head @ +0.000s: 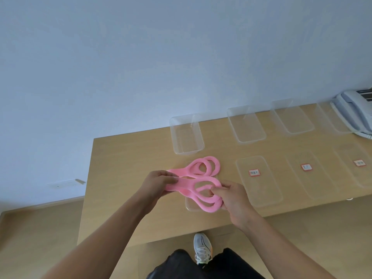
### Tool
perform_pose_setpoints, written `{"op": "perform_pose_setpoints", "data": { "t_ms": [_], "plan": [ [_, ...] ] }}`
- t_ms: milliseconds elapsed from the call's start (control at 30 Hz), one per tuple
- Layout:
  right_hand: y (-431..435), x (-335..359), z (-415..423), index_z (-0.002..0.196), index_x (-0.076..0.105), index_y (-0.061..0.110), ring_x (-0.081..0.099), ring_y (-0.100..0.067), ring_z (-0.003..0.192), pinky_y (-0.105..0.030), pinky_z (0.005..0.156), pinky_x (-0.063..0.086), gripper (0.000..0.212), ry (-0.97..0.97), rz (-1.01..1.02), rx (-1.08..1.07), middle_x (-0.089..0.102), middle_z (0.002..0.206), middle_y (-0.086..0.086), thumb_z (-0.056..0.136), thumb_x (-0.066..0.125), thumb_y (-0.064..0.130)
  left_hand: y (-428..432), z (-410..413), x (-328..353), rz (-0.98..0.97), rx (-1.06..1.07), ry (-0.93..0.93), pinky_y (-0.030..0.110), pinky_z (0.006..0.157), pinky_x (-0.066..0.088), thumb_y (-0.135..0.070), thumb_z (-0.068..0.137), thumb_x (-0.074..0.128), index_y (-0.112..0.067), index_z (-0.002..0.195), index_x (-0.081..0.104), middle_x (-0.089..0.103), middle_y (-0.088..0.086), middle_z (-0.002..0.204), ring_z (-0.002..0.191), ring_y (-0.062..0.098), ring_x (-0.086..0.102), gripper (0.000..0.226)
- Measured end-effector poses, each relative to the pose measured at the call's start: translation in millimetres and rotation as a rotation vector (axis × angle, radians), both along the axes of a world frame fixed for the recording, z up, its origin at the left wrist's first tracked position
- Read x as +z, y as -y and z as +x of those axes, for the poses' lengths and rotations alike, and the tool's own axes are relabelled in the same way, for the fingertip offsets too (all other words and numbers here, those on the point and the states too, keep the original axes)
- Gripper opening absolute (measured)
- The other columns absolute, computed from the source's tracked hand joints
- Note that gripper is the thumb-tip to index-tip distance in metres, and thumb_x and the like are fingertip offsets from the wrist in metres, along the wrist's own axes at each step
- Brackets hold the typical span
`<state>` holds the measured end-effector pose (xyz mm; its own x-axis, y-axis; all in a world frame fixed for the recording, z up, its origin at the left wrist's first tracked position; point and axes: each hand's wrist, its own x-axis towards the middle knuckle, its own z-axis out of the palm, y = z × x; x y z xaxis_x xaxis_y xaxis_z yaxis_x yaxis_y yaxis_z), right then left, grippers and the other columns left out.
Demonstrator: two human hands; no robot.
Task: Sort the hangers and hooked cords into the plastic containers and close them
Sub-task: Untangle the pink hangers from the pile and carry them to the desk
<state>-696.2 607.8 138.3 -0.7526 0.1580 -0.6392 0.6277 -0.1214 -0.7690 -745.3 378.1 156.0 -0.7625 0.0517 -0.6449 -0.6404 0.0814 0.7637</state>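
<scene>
The left part of the table (124,158) lies bare right up to the wall, a broad way in beside the leftmost clear container (188,141). To the right, open containers (247,129) line the back and flat labelled lids (259,190) the front, with only a narrow bare strip between the rows. Pink hangers (217,168) lie just before the leftmost container, and a telephone (350,115) fills the far right corner.

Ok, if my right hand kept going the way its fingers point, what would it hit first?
The pink hangers your right hand holds by the loops; past them, probably your left hand gripping their other end, though depth is unclear.
</scene>
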Motion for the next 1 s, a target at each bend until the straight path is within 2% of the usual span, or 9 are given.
{"op": "perform_pose_setpoints", "data": {
  "t_ms": [100,167,267,367,467,567,800,900,1000],
  "plan": [
    [-4.4,-5.5,-7.3,0.104,0.073,0.027,0.073,-0.026,0.091,-0.044,0.084,0.059,0.043,-0.024,0.111,0.014,0.076,0.093,-0.005,0.076,0.066,-0.006,-0.1,-0.5,-12.3,-0.128,-0.006,-0.037,0.039,0.087,0.061,0.011,0.081,0.072,-0.001,0.096,0.074,0.072,0.017,0.101,0.086,0.025,0.068,0.019],
    [-7.1,-8.5,-15.8,0.111,0.068,0.024,0.072,-0.023,0.088,-0.036,0.075,0.058,0.047,-0.029,0.206,0.076,0.074,0.094,-0.003,0.074,0.067,-0.006,-0.7,-0.2,-19.2,-0.247,-0.048,-0.064,0.040,0.085,0.058,0.009,0.075,0.077,-0.010,0.097,0.073,0.071,0.011,0.106,0.088,0.024,0.065,0.029],
    [-12.0,-12.6,-31.0,0.103,0.069,0.025,0.068,-0.011,0.083,-0.023,0.065,0.051,0.035,-0.050,0.393,0.257,0.071,0.091,0.006,0.076,0.072,0.004,-5.1,0.2,-28.8,-0.537,-0.215,-0.181,0.028,0.069,0.048,-0.014,0.073,0.087,-0.019,0.100,0.068,0.066,-0.001,0.102,0.085,0.018,0.061,0.034],
    [-17.1,-15.2,-51.9,0.091,0.069,0.027,0.066,-0.015,0.085,-0.033,0.071,0.054,0.012,-0.100,0.576,0.299,0.070,0.087,0.009,0.080,0.070,0.022,-9.9,-1.3,-35.6,-0.823,-0.265,-0.304,0.030,0.073,0.040,-0.039,0.079,0.083,-0.025,0.111,0.065,0.059,-0.004,0.105,0.095,0.018,0.059,0.038],
    [-18.3,-21.8,-76.3,0.111,0.064,0.030,0.058,-0.022,0.097,-0.033,0.073,0.047,0.025,-0.157,0.774,0.467,0.063,0.101,0.002,0.086,0.064,0.028,-14.9,-10.4,-42.5,-0.845,-0.296,-0.362,0.030,0.088,0.041,-0.039,0.086,0.077,-0.025,0.130,0.064,0.055,0.002,0.128,0.119,0.026,0.055,0.048],
    [-12.0,-31.8,-88.7,0.128,0.057,0.026,0.057,-0.024,0.100,-0.032,0.082,0.047,0.041,-0.117,0.795,0.542,0.048,0.117,-0.003,0.088,0.064,0.026,-21.3,-17.3,-46.2,-0.871,-0.448,-0.353,0.035,0.099,0.043,-0.037,0.088,0.074,-0.028,0.138,0.060,0.042,0.004,0.146,0.128,0.029,0.047,0.053],
    [-3.9,-43.2,-85.5,0.127,0.060,0.023,0.055,-0.018,0.087,-0.026,0.076,0.044,0.042,-0.235,0.789,0.637,0.045,0.108,0.002,0.086,0.066,0.015,-5.1,2.4,-53.2,-0.870,-0.325,-0.355,0.030,0.078,0.041,-0.028,0.088,0.078,-0.020,0.120,0.073,0.046,0.005,0.122,0.097,0.029,0.057,0.033],
    [0.1,-40.1,-89.2,0.127,0.061,0.021,0.056,-0.020,0.089,-0.029,0.078,0.046,0.041,-0.241,0.789,0.688,0.048,0.110,-0.002,0.086,0.067,0.016,-1.1,11.6,-52.4,-0.879,-0.296,-0.365,0.035,0.084,0.047,-0.030,0.090,0.076,-0.023,0.125,0.072,0.049,0.007,0.124,0.103,0.031,0.057,0.036],
    [3.7,-30.8,-82.1,0.127,0.060,0.016,0.053,-0.030,0.105,-0.035,0.086,0.046,0.040,-0.304,0.949,0.677,0.052,0.117,-0.010,0.088,0.068,0.022,-2.6,14.7,-50.0,-0.854,-0.300,-0.334,0.033,0.091,0.045,-0.036,0.094,0.070,-0.030,0.137,0.065,0.048,0.006,0.132,0.115,0.028,0.053,0.043]
  ]
}}
